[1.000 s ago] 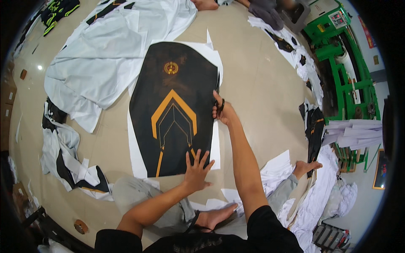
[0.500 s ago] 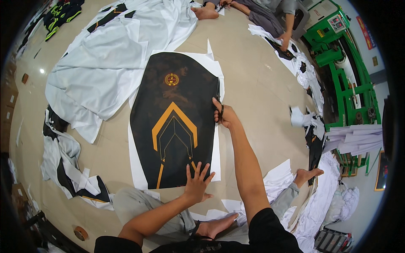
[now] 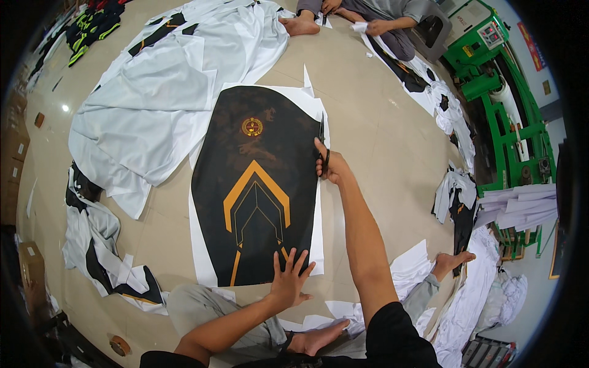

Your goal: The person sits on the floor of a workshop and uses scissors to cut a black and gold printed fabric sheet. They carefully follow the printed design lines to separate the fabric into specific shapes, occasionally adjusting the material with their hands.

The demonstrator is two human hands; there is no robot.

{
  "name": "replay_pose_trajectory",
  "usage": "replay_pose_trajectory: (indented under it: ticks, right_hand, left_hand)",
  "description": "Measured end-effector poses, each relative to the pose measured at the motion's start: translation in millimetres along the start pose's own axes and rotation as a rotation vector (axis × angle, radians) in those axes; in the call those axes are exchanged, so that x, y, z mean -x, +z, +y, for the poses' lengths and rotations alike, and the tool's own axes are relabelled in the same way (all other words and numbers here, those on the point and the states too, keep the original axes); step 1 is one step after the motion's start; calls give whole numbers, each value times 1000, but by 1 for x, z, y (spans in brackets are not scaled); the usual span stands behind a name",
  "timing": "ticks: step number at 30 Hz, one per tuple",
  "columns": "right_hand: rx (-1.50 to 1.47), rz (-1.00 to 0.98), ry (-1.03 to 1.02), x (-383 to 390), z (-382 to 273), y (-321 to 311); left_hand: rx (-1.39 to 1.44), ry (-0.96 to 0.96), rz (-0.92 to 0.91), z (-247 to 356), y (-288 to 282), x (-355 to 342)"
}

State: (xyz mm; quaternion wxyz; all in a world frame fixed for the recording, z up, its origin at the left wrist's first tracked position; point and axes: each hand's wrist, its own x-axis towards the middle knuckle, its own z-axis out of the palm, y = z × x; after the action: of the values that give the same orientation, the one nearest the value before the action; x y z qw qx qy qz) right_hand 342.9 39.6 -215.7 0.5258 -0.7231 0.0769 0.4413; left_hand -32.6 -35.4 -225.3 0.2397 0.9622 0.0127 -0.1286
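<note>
A dark printed fabric panel [image 3: 256, 190] with a gold emblem and orange chevrons lies on a white sheet [image 3: 202, 242] on the floor. My right hand [image 3: 331, 164] is closed on black-handled scissors [image 3: 322, 129] at the panel's right edge, blades pointing away from me along it. My left hand [image 3: 288, 276] rests with fingers spread on the lower right part of the panel.
White cloth [image 3: 141, 122] covers the upper left; mixed scraps [image 3: 92, 239] lie left. At top, a co-worker [image 3: 399, 27] sits handling small white pieces. A green machine [image 3: 491, 98] stands right, beside piled white material [image 3: 515, 202]. My bare feet [image 3: 313, 340] are near the panel.
The whole scene sits lower in the picture. The co-worker's arm, reaching down to the scraps half a second ago, is now raised with white material. My hands keep their places on panel and scissors.
</note>
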Motion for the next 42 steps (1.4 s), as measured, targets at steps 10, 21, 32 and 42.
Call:
replay_pose_trajectory:
  ticks: [10, 21, 32, 42]
  right_hand:
    - [-63, -12, -22, -29, -21, 3]
    - [-53, 198, -203, -24, -19, -59]
    - [228, -187, -34, 282, 272, -92]
    - [-1164, 299, -159, 286, 339, -154]
  left_hand:
    - [100, 9, -19, -3, -2, 2]
    - [25, -7, 67, 3, -7, 0]
    - [43, -638, -21, -106, -64, 12]
    - [64, -704, 27, -134, -95, -1]
